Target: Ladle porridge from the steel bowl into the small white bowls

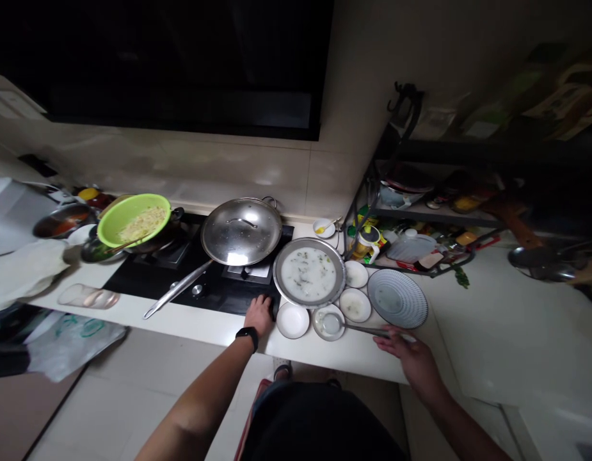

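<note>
Right hand (402,358): reaches in from the front edge of the surface (353,362), nearest to the long-handled metal spoon (367,330).
Right fingers (390,343): spread and at the end of the spoon's handle; whether they are closed on it, I cannot tell.
Spoon's position: its bowl sits in a shallow white dish (317,326), just left of the fingers.
Long axis: the handle runs nearly level across the view, pointing from the dish toward the right hand.
Nearer hand: the right; the left is well apart, beyond the dish.
Left hand (258,315): rests palm down at the front edge of a black induction hob (223,298); its fingers are curled, and I cannot tell if they hold anything.
Around: a large steel-rimmed plate of white porridge (308,274) behind the dish; a blue-striped plate (396,298) to the right.
</note>
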A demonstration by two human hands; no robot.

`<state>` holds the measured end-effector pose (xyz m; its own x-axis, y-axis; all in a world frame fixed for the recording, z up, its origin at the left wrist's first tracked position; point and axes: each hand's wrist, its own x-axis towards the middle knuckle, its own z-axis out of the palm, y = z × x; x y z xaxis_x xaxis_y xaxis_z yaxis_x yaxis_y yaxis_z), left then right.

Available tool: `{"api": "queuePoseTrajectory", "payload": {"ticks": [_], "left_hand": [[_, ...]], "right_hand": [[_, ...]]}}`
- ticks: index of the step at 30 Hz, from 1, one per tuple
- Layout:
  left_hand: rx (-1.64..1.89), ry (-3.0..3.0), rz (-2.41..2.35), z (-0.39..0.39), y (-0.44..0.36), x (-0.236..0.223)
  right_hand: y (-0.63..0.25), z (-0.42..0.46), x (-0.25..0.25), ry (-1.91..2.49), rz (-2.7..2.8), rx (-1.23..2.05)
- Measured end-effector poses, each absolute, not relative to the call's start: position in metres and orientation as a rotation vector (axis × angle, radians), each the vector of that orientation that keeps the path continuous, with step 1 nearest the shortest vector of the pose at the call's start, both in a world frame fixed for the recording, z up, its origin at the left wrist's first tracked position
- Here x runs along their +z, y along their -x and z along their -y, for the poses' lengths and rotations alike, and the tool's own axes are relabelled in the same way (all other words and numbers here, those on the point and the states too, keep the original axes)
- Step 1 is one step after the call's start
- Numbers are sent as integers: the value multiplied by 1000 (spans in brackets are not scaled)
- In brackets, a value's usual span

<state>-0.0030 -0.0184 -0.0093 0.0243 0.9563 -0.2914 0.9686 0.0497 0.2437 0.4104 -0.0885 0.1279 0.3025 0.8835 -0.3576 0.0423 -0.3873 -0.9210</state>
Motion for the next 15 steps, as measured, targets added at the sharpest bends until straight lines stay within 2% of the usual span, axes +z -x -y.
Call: {"api": "queuePoseTrajectory", "payload": {"ticks": [3,8,12,15], "left_hand": [[-47,-1931,-1964,19,2,-10],[-52,-1918,-1969,20,1,-7],[-63,-1909,-1970,20,1,-7],[-75,-1903,-1965,20,1,-8]], "right_hand": [[-407,99,127,1667,1311,1074],[-407,104,141,1251,2110,754],[-397,72,144,1280,2068,600],[-383,36,133,1376,1897,619]]}}
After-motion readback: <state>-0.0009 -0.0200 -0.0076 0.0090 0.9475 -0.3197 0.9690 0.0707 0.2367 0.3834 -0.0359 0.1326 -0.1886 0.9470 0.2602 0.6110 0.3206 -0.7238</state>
